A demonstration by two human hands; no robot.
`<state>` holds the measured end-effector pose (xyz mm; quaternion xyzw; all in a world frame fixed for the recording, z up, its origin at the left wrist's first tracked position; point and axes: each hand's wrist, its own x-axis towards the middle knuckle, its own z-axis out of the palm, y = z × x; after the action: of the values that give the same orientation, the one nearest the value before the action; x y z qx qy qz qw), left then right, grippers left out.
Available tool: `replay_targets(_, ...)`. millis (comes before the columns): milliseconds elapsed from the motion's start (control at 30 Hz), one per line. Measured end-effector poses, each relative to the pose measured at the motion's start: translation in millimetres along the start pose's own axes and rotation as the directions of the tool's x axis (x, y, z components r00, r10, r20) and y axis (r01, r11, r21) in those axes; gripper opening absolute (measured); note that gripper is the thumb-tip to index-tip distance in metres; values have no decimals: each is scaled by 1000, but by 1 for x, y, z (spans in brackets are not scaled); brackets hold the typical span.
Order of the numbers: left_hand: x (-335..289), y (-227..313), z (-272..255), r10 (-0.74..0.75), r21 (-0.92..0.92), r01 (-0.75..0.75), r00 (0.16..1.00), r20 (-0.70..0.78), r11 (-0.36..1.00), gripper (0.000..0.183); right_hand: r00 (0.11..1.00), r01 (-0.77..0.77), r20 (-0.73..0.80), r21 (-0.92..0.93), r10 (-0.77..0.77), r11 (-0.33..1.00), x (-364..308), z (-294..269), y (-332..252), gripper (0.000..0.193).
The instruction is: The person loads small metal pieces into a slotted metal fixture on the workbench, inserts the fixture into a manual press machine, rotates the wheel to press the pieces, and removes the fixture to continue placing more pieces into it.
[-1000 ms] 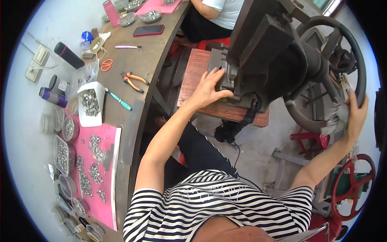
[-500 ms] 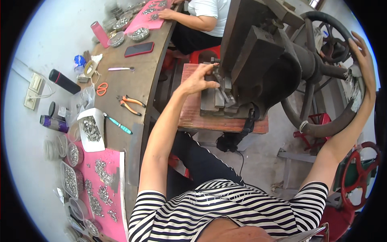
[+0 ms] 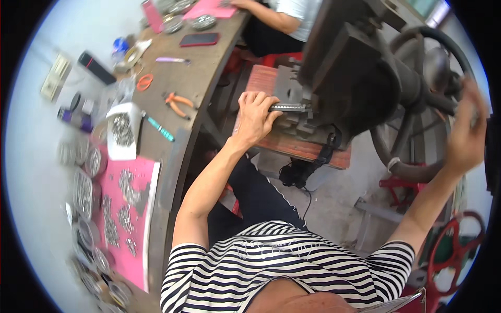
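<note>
My left hand (image 3: 254, 118) is closed around one end of a narrow metal strip (image 3: 288, 107) with a row of light marks along it. The strip's far end lies among the metal blocks of the die (image 3: 305, 122) on the dark hand press (image 3: 355, 78). At the right, my right hand (image 3: 466, 128) is raised at the rim of the press's large handwheel (image 3: 383, 148). Motion smears its fingers, so I cannot see whether they grip the rim. A reddish wooden board (image 3: 334, 158) lies under the press.
On the workbench (image 3: 172, 86) at left lie pliers (image 3: 179, 104), orange-handled scissors (image 3: 144, 82), a teal pen-like tool (image 3: 159, 129) and a phone (image 3: 199, 39). A white tray (image 3: 122, 151) and a pink mat (image 3: 136, 266) hold small metal parts. Another person's arm (image 3: 274, 18) reaches in beyond.
My left hand has drawn back from the die and now holds the metal strip. My right hand has come down along the wheel, which has turned. The whole view has shifted a little.
</note>
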<state>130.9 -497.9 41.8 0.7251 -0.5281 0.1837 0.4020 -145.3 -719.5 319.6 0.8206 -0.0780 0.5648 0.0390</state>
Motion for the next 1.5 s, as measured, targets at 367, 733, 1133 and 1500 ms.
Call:
replay_targets(367, -159, 61, -164, -330, 347, 466, 862, -385, 814, 30, 676, -326, 593, 773, -438, 544, -180, 212, -225, 51)
replay_targets(733, -324, 124, -238, -554, 319, 818, 563, -613, 478, 28, 590, -89, 155, 988, -792, 128, -219, 223, -394, 37)
replay_targets(1133, -362, 98, -275, -558, 287, 855, 504, -660, 433, 25, 607, -126, 185, 983, -773, 135, -251, 246, -467, 46)
replay_targets(1500, -359, 91, -268, -453, 419, 825, 561, -693, 380, 30, 714, -94, 227, 968, -662, 231, -271, 248, -481, 54)
